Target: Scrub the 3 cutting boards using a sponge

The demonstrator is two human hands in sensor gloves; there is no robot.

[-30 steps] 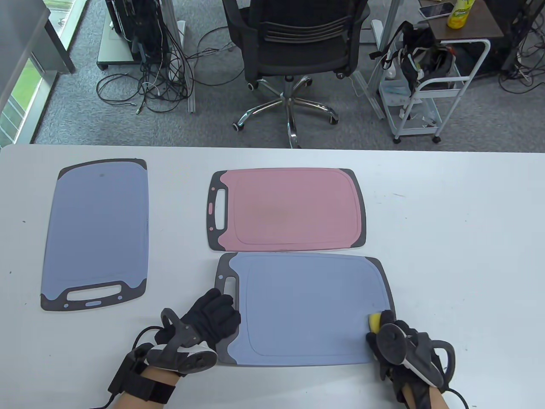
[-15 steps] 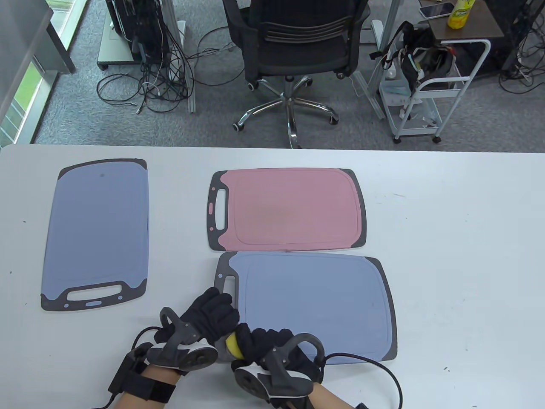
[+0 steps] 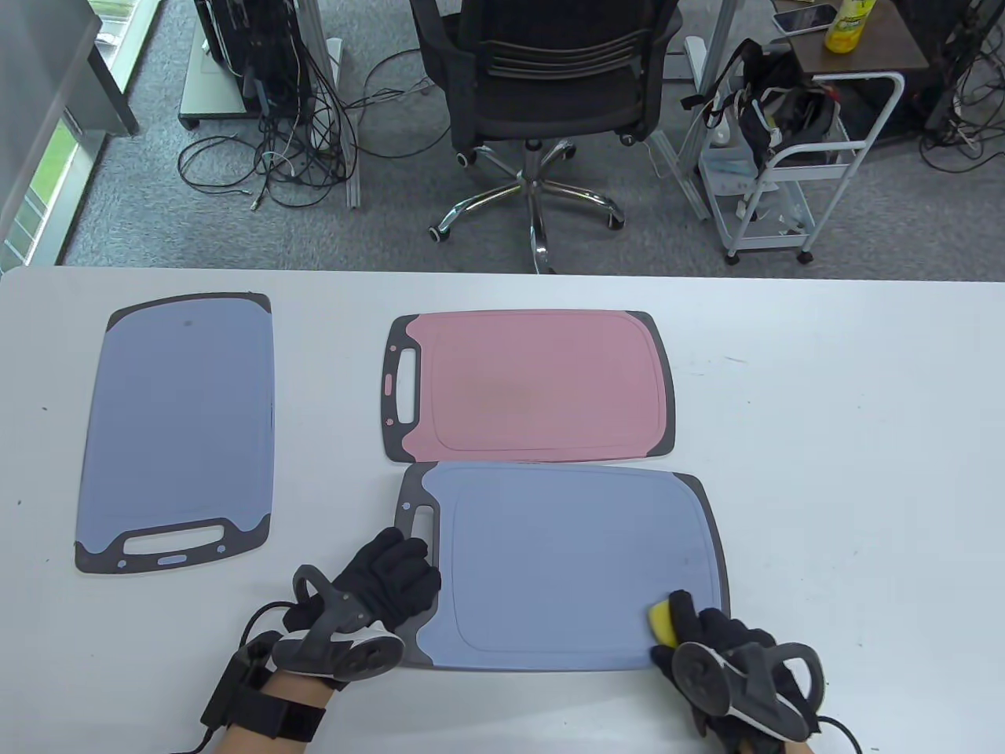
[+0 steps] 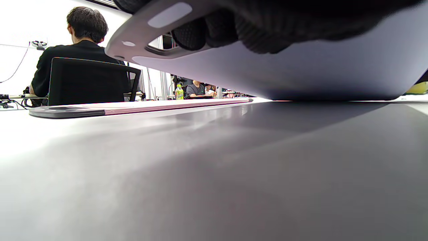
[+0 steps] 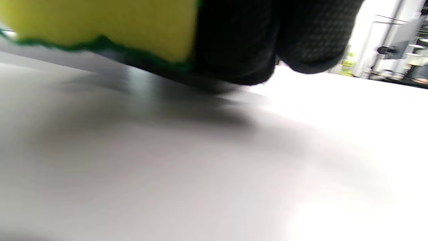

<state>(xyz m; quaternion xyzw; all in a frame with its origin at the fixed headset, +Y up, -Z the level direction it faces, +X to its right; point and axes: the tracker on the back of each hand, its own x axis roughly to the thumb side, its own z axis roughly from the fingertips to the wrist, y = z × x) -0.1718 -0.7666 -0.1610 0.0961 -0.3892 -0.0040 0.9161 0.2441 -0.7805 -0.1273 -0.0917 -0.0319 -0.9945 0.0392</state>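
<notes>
The right hand (image 3: pixel 726 656) grips the sponge (image 3: pixel 662 619) at the near blue board's (image 3: pixel 573 565) right corner; its long axis runs leftward toward the bracing left hand (image 3: pixel 377 593), fingers flat.

Left hand's gloved fingers (image 4: pixel 220 31): black, at top edge, lying on the grey handle end of the blue cutting board (image 4: pixel 301 72). Table (image 4: pixel 200 174): white, beneath the hand. Pink cutting board (image 4: pixel 140 107): flat, beyond the fingers. Seated person (image 4: pixel 80 50) on a dark chair (image 4: pixel 87 82), far beyond. Green bottle (image 4: pixel 179 92), distant.
</notes>
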